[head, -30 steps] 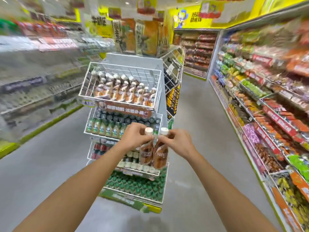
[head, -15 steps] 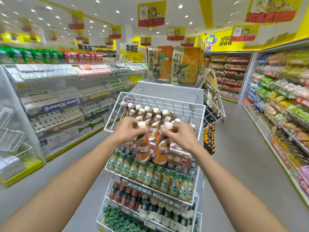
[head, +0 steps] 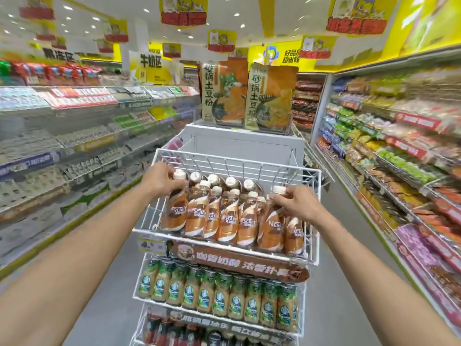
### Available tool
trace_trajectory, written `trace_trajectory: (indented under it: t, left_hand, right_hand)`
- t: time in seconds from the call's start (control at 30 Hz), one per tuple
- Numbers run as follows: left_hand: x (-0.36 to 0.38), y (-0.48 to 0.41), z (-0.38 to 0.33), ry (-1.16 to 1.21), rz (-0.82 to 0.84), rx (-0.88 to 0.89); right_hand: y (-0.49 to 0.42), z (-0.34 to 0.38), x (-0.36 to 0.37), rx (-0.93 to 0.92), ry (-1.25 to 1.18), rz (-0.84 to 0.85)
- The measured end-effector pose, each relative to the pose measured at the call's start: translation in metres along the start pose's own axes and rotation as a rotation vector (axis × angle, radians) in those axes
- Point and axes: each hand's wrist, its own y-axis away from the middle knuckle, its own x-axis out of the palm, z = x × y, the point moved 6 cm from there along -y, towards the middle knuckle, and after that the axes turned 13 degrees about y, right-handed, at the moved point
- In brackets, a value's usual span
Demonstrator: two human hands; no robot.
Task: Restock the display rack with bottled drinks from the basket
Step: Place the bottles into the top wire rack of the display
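A white wire display rack (head: 314, 216) stands in front of me, its top tier holding rows of brown coffee bottles with white caps. My left hand (head: 159, 179) grips the neck of a brown coffee bottle (head: 174, 212) at the front left end of the row. My right hand (head: 298, 204) holds another brown coffee bottle (head: 271, 228) near the right end of the front row. Both bottles sit tilted inside the top tier. The basket is out of view.
Lower tiers hold green-label bottles (head: 219, 297) and dark bottles (head: 174, 330). A brown promo sign (head: 239, 264) hangs under the top tier. Large noodle packs (head: 269, 96) stand on top. Store shelves (head: 399, 151) line the right; another shelving run (head: 74, 136) lines the left.
Both hands carried two bottles up from chest height, then moved apart and lowered them into the top tier, one at the left end, one toward the right.
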Motion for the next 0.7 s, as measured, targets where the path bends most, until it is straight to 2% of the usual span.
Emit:
trace_trajectory:
  t: [0.23, 0.57, 0.7]
  left_hand:
    - [0.02, -0.037, 0.021, 0.045, 0.083, -0.015]
    - [0.032, -0.046, 0.031, 0.096, 0.154, -0.071]
    - [0.04, -0.043, 0.038, 0.055, 0.134, -0.078]
  right_hand:
    - [-0.009, -0.026, 0.007, 0.083, 0.241, 0.007]
    - [-0.023, -0.054, 0.022, 0.162, 0.294, 0.027]
    - [-0.025, -0.056, 0.026, 0.207, 0.304, 0.04]
